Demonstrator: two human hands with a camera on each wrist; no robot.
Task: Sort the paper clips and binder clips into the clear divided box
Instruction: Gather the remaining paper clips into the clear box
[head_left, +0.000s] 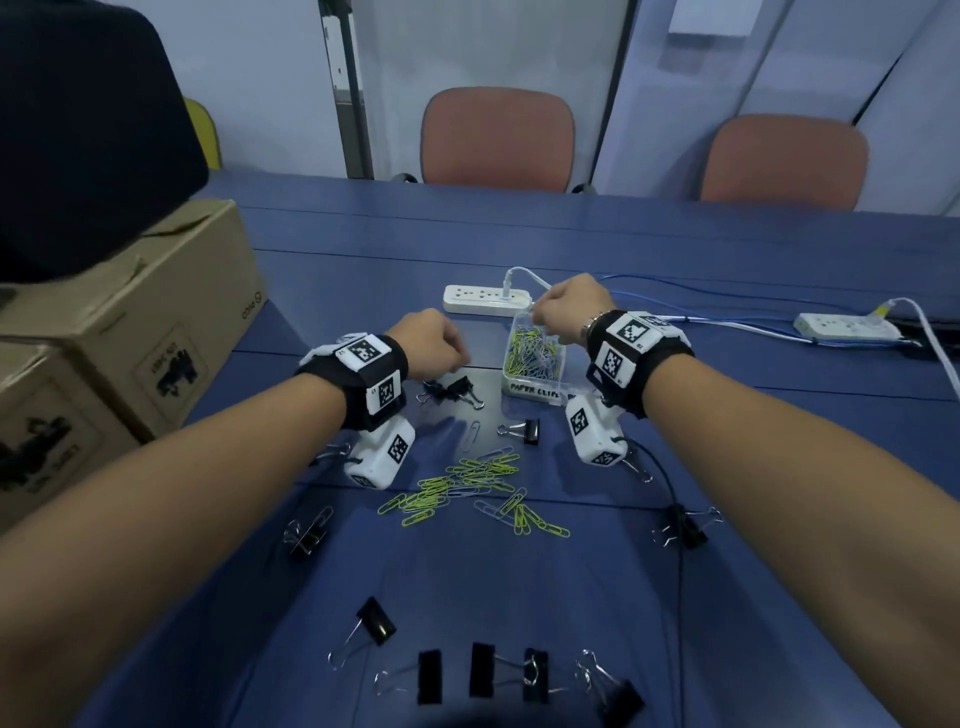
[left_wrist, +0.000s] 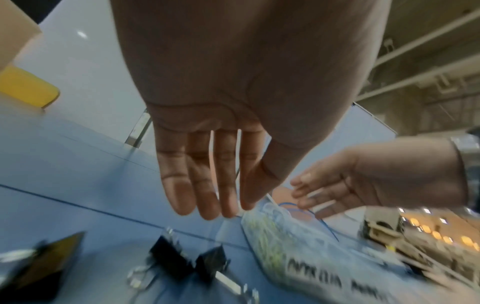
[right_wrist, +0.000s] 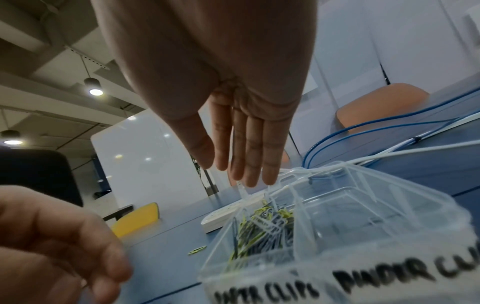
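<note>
The clear divided box (head_left: 532, 391) stands mid-table, lettered PAPER CLIPS and BINDER CLIPS. Its paper-clip compartment (right_wrist: 262, 226) holds many yellow and silver clips; the compartment beside it (right_wrist: 363, 214) looks empty. My right hand (head_left: 561, 312) hovers over the box's far end, fingers (right_wrist: 249, 162) straight and pointing down, holding nothing. My left hand (head_left: 441, 348) is left of the box, above two black binder clips (head_left: 457, 391), its fingers (left_wrist: 205, 191) straight and empty. A loose pile of paper clips (head_left: 467, 486) lies nearer me. Several binder clips (head_left: 483, 670) lie along the front.
Cardboard boxes (head_left: 130, 332) stand at the left edge under a dark object (head_left: 88, 135). A white power strip (head_left: 485, 300) sits just behind the box, another (head_left: 844, 326) at the right with blue cables (head_left: 727, 291). Two chairs (head_left: 496, 137) stand beyond the table.
</note>
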